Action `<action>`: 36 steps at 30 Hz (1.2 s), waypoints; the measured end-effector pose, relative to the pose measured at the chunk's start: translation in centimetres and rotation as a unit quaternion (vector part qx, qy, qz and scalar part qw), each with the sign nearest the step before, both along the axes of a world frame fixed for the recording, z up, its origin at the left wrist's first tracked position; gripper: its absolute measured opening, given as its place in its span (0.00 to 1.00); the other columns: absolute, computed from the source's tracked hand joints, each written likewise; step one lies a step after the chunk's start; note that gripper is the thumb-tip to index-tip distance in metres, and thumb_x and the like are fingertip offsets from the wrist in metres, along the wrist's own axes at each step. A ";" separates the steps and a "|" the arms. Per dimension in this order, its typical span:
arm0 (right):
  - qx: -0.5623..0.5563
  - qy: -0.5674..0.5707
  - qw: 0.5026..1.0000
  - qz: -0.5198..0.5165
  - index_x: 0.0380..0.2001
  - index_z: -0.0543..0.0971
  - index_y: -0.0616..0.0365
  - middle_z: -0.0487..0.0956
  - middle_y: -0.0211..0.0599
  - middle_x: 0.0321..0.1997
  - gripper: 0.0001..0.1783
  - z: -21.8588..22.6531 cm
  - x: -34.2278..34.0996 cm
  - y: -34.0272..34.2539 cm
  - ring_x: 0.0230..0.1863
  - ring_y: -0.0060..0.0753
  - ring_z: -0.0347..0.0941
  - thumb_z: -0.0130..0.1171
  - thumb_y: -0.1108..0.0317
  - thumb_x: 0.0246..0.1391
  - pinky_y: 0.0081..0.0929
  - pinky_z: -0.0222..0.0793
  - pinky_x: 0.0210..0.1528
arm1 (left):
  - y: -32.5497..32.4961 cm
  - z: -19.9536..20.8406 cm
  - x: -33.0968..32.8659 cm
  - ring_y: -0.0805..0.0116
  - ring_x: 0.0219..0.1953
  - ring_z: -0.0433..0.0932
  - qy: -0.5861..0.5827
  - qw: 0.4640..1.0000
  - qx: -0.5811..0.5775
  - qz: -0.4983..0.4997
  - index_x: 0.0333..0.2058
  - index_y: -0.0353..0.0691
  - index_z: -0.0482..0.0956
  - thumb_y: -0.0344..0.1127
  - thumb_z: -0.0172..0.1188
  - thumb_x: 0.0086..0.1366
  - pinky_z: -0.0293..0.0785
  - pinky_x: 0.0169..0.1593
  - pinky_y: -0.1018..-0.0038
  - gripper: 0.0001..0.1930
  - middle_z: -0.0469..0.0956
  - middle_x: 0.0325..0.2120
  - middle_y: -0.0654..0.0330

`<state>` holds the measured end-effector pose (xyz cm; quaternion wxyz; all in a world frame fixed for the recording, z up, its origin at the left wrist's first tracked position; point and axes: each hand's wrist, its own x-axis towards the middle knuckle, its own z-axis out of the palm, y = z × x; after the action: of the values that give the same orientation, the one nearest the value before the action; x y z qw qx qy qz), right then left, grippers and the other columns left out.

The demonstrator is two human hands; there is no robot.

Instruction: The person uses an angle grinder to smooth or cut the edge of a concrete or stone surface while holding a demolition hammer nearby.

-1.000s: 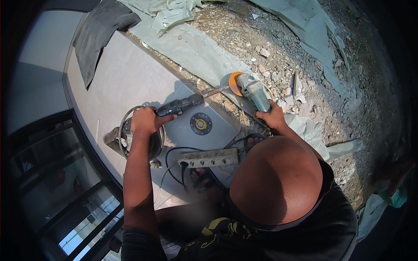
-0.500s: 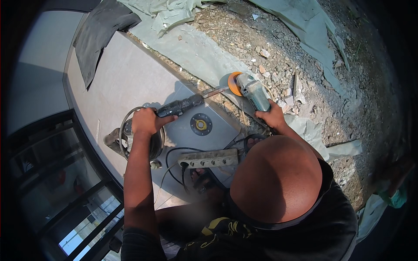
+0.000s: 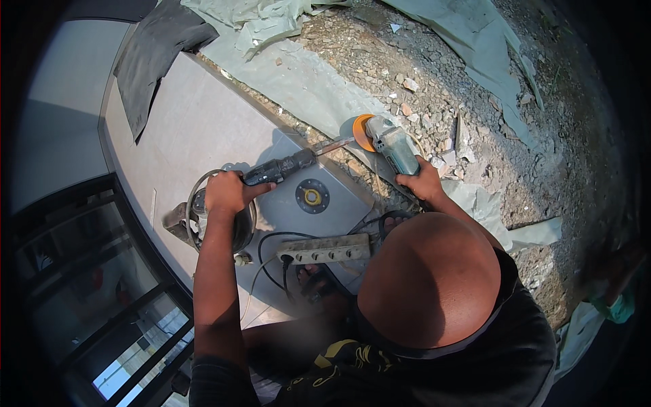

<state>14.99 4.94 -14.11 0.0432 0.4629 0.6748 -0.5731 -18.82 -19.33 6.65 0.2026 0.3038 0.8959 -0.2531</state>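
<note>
My left hand is closed around the dark body of a rotary hammer, which lies slanted over the grey tiles. A rusty chisel bit sticks out of its front end, past the tile edge. My right hand is wrapped round the rear of a teal and grey angle grinder. The grinder's orange disc stands on edge at the chisel's tip; whether they touch, I cannot tell. A round black plate with a yellow centre lies on the tile below the hammer.
A dusty power strip with a black plug and cables lies near my feet. Beyond the tile edge spread rubble and pale green sheeting. A dark sheet covers the far tile corner. A black-framed glass door stands at left.
The angle grinder and its disc have shifted very slightly left and down at the chisel's tip. My left hand and the rotary hammer stay almost still.
</note>
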 end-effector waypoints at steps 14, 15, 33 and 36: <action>0.003 -0.004 1.000 0.008 0.60 0.74 0.72 0.84 0.60 0.50 0.52 -1.0 -0.3 0.4 0.53 0.51 0.82 0.76 0.48 0.35 0.35 0.75 0.58 | 0.1 0.2 0.5 0.48 0.37 0.87 0.021 1.000 -0.002 -0.007 0.32 0.34 0.88 0.86 0.63 0.39 0.83 0.45 0.59 0.51 0.86 0.31 0.46; 0.012 -0.010 1.000 0.014 0.61 0.74 0.72 0.83 0.60 0.51 0.52 -1.0 -0.4 0.3 0.53 0.51 0.82 0.76 0.48 0.35 0.35 0.75 0.58 | 0.0 0.2 0.5 0.48 0.37 0.87 0.024 1.000 -0.006 -0.009 0.32 0.34 0.88 0.86 0.63 0.39 0.83 0.45 0.59 0.50 0.86 0.30 0.46; 0.043 -0.021 0.999 0.011 0.57 0.78 0.68 0.86 0.51 0.44 0.45 -2.3 -0.2 0.9 0.44 0.41 0.84 0.77 0.54 0.35 0.33 0.77 0.51 | 0.3 0.6 1.5 0.49 0.36 0.87 0.030 1.000 -0.002 -0.002 0.35 0.34 0.88 0.87 0.63 0.39 0.84 0.44 0.59 0.51 0.87 0.31 0.47; 0.051 -0.015 0.999 0.011 0.55 0.79 0.67 0.86 0.50 0.43 0.43 -2.4 -0.5 0.9 0.44 0.40 0.84 0.77 0.54 0.35 0.33 0.77 0.50 | 0.1 0.5 1.3 0.49 0.36 0.88 0.024 1.000 -0.001 0.003 0.35 0.34 0.88 0.86 0.63 0.40 0.84 0.44 0.59 0.51 0.87 0.31 0.47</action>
<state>14.53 5.80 -16.53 0.0361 0.4655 0.7078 -0.5301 -17.53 -19.21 7.18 0.1823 0.2948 0.9010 -0.2609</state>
